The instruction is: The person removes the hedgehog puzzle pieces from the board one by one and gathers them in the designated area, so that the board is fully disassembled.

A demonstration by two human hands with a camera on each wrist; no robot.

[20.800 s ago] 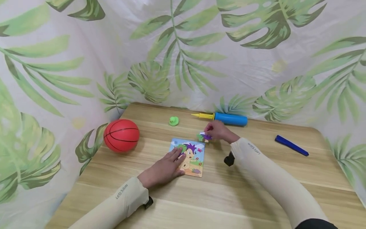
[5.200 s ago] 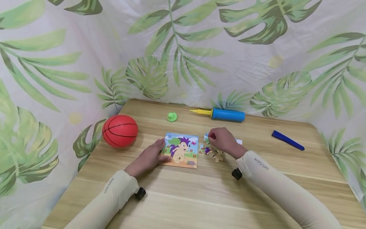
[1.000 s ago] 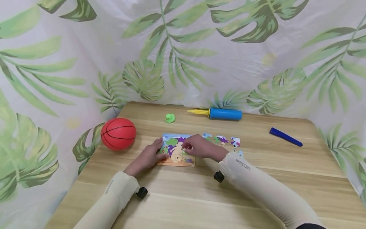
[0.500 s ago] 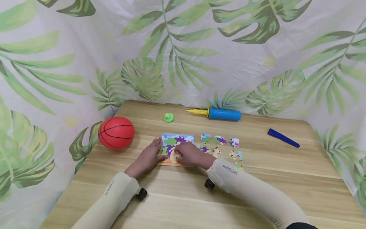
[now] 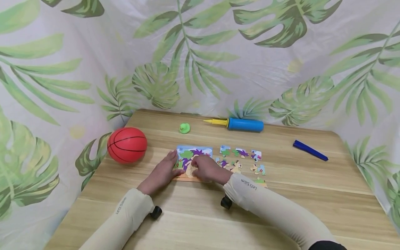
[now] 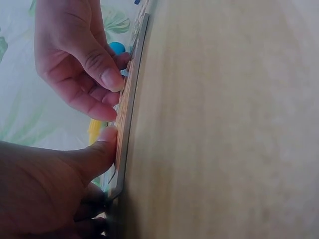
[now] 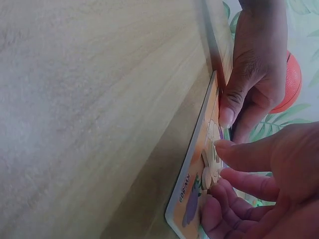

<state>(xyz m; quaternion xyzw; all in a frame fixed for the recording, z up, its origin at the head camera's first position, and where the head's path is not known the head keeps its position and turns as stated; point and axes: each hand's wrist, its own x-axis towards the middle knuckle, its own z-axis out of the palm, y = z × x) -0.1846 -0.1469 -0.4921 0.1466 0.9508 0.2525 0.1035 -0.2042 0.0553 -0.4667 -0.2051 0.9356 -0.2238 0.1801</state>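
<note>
A hedgehog jigsaw board (image 5: pixel 187 179) lies on the wooden table, its picture partly covered by both hands. My left hand (image 5: pixel 160 172) steadies it, fingers along the left edge and thumb resting on the lower left corner. Over the lower middle, my right hand (image 5: pixel 207 169) pinches a cream puzzle piece (image 7: pixel 213 167) between thumb and forefinger, with the piece slightly raised from the orange part of the picture in the right wrist view. Loose puzzle pieces lie right of the board, among them a purple and white one (image 5: pixel 256 155) and a cream one (image 5: pixel 236 167).
Behind the board sit a green toy duck (image 5: pixel 184 128) and a blue and yellow hand pump (image 5: pixel 246 125). A red ball (image 5: pixel 127 144) stands at the table's left edge. Far right lies a dark blue stick-like object (image 5: pixel 310 150). A leaf-patterned curtain (image 5: pixel 212 66) hangs behind the table.
Several puzzle pieces now lie right of the board, unlike the earliest frame. Over the last second my right hand has moved left and nearer onto the picture's middle; my left hand has stayed put.
</note>
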